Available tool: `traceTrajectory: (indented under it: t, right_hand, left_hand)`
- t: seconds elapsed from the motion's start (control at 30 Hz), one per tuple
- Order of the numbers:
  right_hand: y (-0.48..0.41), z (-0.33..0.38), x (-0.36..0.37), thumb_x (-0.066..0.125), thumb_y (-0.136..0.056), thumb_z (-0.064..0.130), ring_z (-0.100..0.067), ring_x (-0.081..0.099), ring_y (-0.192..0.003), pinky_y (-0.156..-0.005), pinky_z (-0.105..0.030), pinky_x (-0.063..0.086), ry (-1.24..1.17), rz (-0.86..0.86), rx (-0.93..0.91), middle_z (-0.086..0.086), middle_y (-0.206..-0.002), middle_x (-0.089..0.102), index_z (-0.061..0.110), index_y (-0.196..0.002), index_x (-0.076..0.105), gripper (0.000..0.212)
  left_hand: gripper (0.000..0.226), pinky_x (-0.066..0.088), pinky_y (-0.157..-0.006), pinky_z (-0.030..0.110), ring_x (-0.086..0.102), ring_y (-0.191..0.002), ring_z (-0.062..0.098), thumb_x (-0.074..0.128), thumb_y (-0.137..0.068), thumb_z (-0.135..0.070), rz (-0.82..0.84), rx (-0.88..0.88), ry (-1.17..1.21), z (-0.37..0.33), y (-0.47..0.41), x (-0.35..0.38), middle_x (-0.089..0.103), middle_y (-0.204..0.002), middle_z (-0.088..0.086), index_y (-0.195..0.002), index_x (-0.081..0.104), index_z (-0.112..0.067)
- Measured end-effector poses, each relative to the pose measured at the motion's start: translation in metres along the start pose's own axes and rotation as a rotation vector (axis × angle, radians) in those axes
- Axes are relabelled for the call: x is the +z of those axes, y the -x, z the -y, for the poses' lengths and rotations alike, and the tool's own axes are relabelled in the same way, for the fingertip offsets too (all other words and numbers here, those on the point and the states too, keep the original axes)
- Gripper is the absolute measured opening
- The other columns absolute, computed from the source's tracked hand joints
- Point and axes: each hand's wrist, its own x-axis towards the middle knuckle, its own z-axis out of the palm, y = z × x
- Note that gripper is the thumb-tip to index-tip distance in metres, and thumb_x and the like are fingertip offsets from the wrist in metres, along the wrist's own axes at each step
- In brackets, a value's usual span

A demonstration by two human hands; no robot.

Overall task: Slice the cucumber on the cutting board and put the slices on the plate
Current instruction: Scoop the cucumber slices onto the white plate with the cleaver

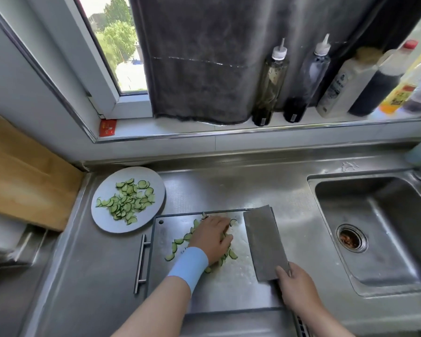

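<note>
The steel desk [229, 190] runs under both hands, with the sink [374, 215] sunk into it off to the right of the right hand. The cutting board [229, 293] lies on the desk directly beneath both hands. The plate [102, 215] sits up and to the left of the left hand, just beside the board's far left corner, and carries a loose pile of slices [128, 200]. The cleaver [265, 242] rests on the board with its broad side up, just right of the left hand. The right hand [294, 285] grasps it at the handle end, and the handle itself is hidden. The left hand [212, 237], above a blue wristband [188, 266], lies palm down with its fingers stretched over the cucumber slices [178, 240] on the board. They spill out to its left and beneath it.
</note>
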Motion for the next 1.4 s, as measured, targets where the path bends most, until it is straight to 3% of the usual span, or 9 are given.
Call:
traceTrajectory:
  t: [0.13, 0.27, 0.37, 0.5, 0.67, 0.83, 1.03, 1.17, 1.4]
  right_hand:
    - [-0.005, -0.006, 0.012, 0.053, -0.097, 0.028, -0.023, 0.065, -0.055, -0.062, -0.034, 0.053, -0.007, 0.079, 0.031, -0.001, -0.057, 0.064, 0.020, -0.073, 0.056, 0.025]
    - [-0.007, 0.006, 0.020, 0.051, -0.100, 0.025, -0.026, 0.062, -0.043, -0.047, -0.030, 0.047, -0.034, 0.136, 0.007, -0.007, -0.060, 0.063, 0.015, -0.077, 0.055, 0.025]
    - [-0.010, 0.012, 0.031, 0.051, -0.100, 0.027, -0.028, 0.062, -0.044, -0.044, -0.031, 0.046, -0.037, 0.163, 0.015, -0.009, -0.062, 0.061, 0.011, -0.080, 0.055, 0.025]
    - [-0.010, 0.018, 0.044, 0.050, -0.099, 0.033, -0.028, 0.066, -0.062, -0.058, -0.031, 0.050, 0.005, 0.239, -0.023, 0.001, -0.065, 0.061, 0.019, -0.079, 0.057, 0.025]
    - [-0.001, 0.033, 0.054, 0.049, -0.101, 0.032, -0.023, 0.063, -0.066, -0.061, -0.029, 0.048, 0.032, 0.292, -0.065, -0.001, -0.071, 0.064, 0.020, -0.082, 0.058, 0.024]
    - [0.010, 0.043, 0.060, 0.046, -0.102, 0.029, -0.013, 0.059, -0.077, -0.062, -0.025, 0.040, 0.037, 0.303, -0.113, 0.000, -0.084, 0.065, 0.016, -0.086, 0.059, 0.024]
    - [0.020, 0.047, 0.059, 0.048, -0.098, 0.024, -0.015, 0.053, -0.061, -0.057, -0.028, 0.035, -0.006, 0.279, -0.090, 0.002, -0.064, 0.057, 0.018, -0.072, 0.051, 0.026]
    - [0.025, 0.062, 0.056, 0.050, -0.094, 0.020, -0.015, 0.047, -0.057, -0.056, -0.029, 0.032, -0.021, 0.252, -0.099, 0.003, -0.060, 0.051, 0.017, -0.069, 0.045, 0.026]
    - [0.033, 0.114, 0.068, 0.051, -0.090, 0.016, -0.016, 0.040, -0.050, -0.056, -0.028, 0.031, -0.130, 0.227, -0.101, 0.007, -0.052, 0.046, 0.017, -0.067, 0.045, 0.024]
  left_hand:
    - [0.048, 0.018, -0.118, 0.031, 0.026, -0.141, 0.018, 0.046, -0.097, -0.031, -0.197, -0.102, 0.090, 0.008, 0.009, 0.006, 0.036, -0.151, -0.005, -0.144, 0.041, -0.021]
    - [0.066, 0.005, -0.120, 0.030, -0.004, -0.147, 0.010, 0.039, -0.098, -0.047, -0.079, -0.307, 0.124, 0.019, 0.003, 0.004, 0.005, -0.160, -0.012, -0.154, 0.014, -0.024]
    - [0.069, 0.011, -0.118, 0.031, 0.000, -0.146, 0.006, 0.045, -0.095, -0.052, -0.081, -0.308, 0.219, 0.014, 0.004, 0.010, 0.012, -0.160, -0.010, -0.153, 0.020, -0.024]
    - [0.068, 0.014, -0.115, 0.028, 0.013, -0.143, 0.008, 0.052, -0.092, -0.050, -0.174, -0.317, 0.321, 0.009, 0.013, 0.017, 0.023, -0.156, -0.005, -0.151, 0.027, -0.024]
    - [0.079, 0.014, -0.117, 0.029, 0.012, -0.143, 0.009, 0.057, -0.089, -0.052, -0.180, -0.322, 0.379, 0.006, 0.016, 0.020, 0.020, -0.156, -0.005, -0.153, 0.017, -0.027]
    - [0.079, 0.016, -0.118, 0.032, 0.011, -0.143, 0.008, 0.059, -0.086, -0.052, -0.248, -0.297, 0.388, 0.003, 0.019, 0.023, 0.018, -0.156, -0.009, -0.151, 0.023, -0.026]
    - [0.080, 0.011, -0.117, 0.024, 0.010, -0.143, 0.006, 0.053, -0.083, -0.060, -0.338, -0.210, 0.363, -0.001, 0.028, 0.021, 0.020, -0.154, -0.013, -0.149, 0.031, -0.023]
    - [0.072, 0.012, -0.117, 0.023, 0.012, -0.144, 0.007, 0.060, -0.087, -0.046, -0.389, -0.177, 0.369, 0.000, 0.028, 0.005, 0.024, -0.154, -0.009, -0.148, 0.033, -0.019]
    - [0.066, 0.018, -0.118, 0.026, 0.019, -0.142, 0.008, 0.058, -0.088, -0.042, -0.476, -0.111, 0.333, 0.024, 0.021, -0.044, 0.030, -0.151, -0.005, -0.146, 0.039, -0.016]
